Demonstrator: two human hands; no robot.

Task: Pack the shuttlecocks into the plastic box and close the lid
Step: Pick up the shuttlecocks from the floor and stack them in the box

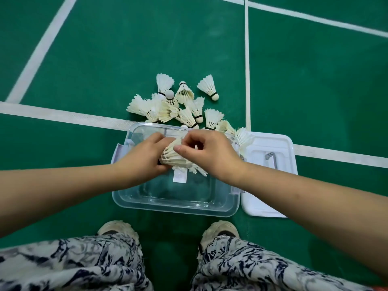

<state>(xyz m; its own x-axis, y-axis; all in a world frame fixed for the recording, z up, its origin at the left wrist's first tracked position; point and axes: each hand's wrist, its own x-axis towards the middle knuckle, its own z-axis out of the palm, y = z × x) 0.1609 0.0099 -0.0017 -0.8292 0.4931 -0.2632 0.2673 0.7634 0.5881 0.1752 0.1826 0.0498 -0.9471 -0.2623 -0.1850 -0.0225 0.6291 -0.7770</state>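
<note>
You wear loose trousers [73,263] made of soft cloth. They are pale grey and white, with dark blue marks all over, like leaves and brush strokes. The cloth hangs in folds over both your legs and covers the back part of your shoes. Your left shoe [117,227] and your right shoe [222,227] are cream, with round, chunky toes, and they look a bit worn and fuzzy. Your left arm [63,185] and your right arm [304,198] are bare. Your left hand [144,156] and right hand [212,154] are bare too. The thumbnail on your right hand is short and plain.
</note>
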